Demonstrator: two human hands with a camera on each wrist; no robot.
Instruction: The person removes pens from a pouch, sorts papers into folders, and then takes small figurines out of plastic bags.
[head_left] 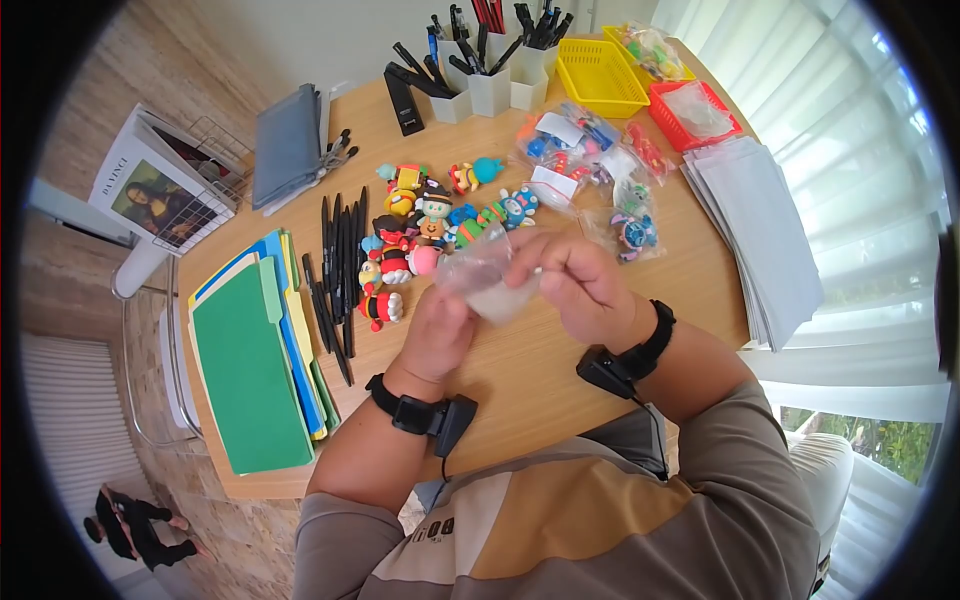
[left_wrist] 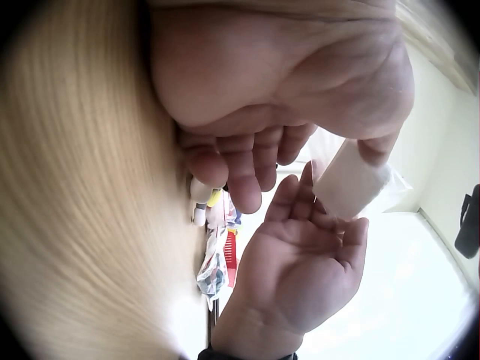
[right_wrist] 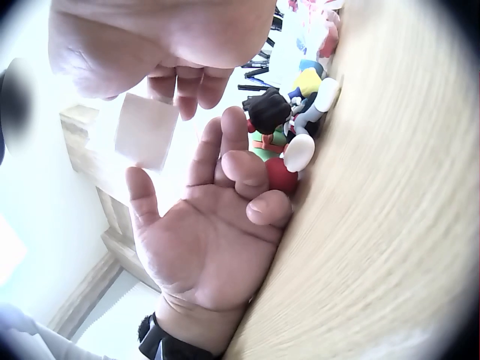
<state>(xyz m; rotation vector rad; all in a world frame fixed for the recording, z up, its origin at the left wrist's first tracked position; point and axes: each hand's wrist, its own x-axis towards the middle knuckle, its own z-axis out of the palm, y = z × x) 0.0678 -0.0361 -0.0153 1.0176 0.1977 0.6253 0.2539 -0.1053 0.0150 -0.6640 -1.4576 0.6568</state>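
Note:
Both hands hold a small clear plastic bag (head_left: 478,272) with a plain white piece (left_wrist: 352,180) in or against it, above the table. My left hand (head_left: 438,325) grips the bag's near left side, its thumb against the white piece. Opposite it, my right hand (head_left: 590,285) pinches the bag's right edge between thumb and fingers. In the right wrist view, the white piece (right_wrist: 146,131) spans the gap between the two hands. Just beyond the bag lies a group of colourful toy figures (head_left: 434,212).
Black pens (head_left: 343,260) and a stack of folders (head_left: 250,360) lie left. Bagged toys (head_left: 570,150) sit at the back right, near yellow (head_left: 600,80) and red baskets (head_left: 735,127). White paper bundles (head_left: 760,240) line the right edge. White pen holders (head_left: 490,93) stand at the back.

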